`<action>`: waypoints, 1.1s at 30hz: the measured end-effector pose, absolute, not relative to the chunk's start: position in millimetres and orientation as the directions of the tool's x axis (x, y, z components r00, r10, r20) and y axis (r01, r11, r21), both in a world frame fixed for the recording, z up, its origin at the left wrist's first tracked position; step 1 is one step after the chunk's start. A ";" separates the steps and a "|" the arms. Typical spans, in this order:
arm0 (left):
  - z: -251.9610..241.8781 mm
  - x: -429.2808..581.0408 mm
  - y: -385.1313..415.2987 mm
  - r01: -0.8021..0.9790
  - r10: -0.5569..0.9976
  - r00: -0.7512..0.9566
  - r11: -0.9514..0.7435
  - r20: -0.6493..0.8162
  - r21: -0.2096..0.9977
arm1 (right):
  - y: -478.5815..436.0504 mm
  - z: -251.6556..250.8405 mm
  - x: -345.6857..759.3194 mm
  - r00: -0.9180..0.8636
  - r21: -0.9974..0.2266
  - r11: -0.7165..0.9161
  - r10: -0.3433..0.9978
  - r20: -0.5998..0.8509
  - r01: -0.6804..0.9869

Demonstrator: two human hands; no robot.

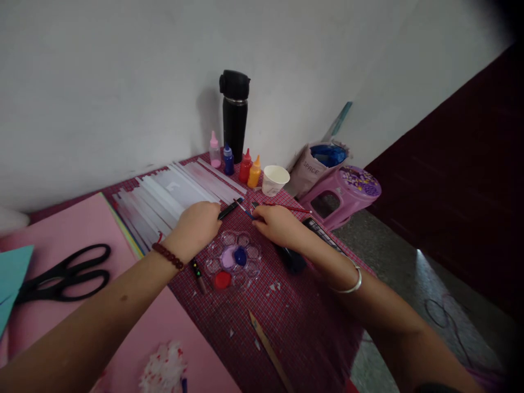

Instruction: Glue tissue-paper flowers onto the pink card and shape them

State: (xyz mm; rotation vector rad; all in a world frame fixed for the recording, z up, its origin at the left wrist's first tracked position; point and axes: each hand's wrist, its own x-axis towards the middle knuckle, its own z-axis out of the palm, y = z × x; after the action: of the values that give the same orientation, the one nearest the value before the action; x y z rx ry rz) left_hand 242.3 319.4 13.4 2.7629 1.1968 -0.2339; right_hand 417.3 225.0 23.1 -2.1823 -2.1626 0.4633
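My left hand (200, 228) is closed, its fingertips mostly hidden. A slim black pen-like tool (231, 208) sticks out from it towards the right. Across from it, my right hand (278, 225) has thumb and fingers pinched at a thin blue-handled paintbrush (249, 214). A red-handled brush (292, 208) lies just behind that hand. Below and between both hands sits a clear flower-shaped paint palette (254, 268) with pink, blue and red paint. Under my right wrist is a black object (292, 261), partly covered.
Paint bottles (245, 168), a black flask (234, 120) and a paper cup (275, 181) stand at the back. White strips (167, 191) lie left. Black scissors (77, 273) rest on pink paper (82, 224). A wooden stick (268, 346) is in front; a pink stool (339, 199) stands right.
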 end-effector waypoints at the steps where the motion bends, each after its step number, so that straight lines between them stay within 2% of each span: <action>1: 12.0 239.9 321.6 0.733 0.716 0.674 -0.679 -0.183 0.040 | 228.1 23.6 415.7 -0.019 -0.225 -0.024 0.983 -0.183 0.974; 8: 3.3 226.7 330.8 0.722 0.714 0.685 -0.692 -0.144 0.003 | 255.1 9.5 410.4 -0.047 -0.186 0.015 0.985 -0.168 0.982; 13: 25.8 213.8 300.6 0.715 0.710 0.693 -0.699 -0.123 -0.005 | 267.4 -1.9 412.8 -0.072 -0.168 0.046 0.986 -0.148 0.985; 18: 45.5 184.7 286.4 0.766 0.749 0.627 -0.642 -0.214 -0.001 | 270.1 -4.2 411.6 -0.078 -0.170 0.051 0.985 -0.151 0.984; 26: 7.6 130.4 304.1 0.758 0.716 0.630 -0.651 -0.301 0.039 | 274.1 -9.8 409.7 -0.057 -0.173 0.028 0.984 -0.167 0.985; 33: 9.6 138.3 306.7 0.777 0.712 0.616 -0.621 -0.337 0.107 | 276.1 -5.8 406.9 -0.059 -0.192 0.026 0.984 -0.168 0.981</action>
State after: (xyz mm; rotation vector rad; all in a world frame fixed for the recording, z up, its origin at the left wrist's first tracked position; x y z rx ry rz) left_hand 138.3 306.7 9.6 2.5995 1.2199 -0.3846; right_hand 406.9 276.1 -5.8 -2.1467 -2.2417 0.4028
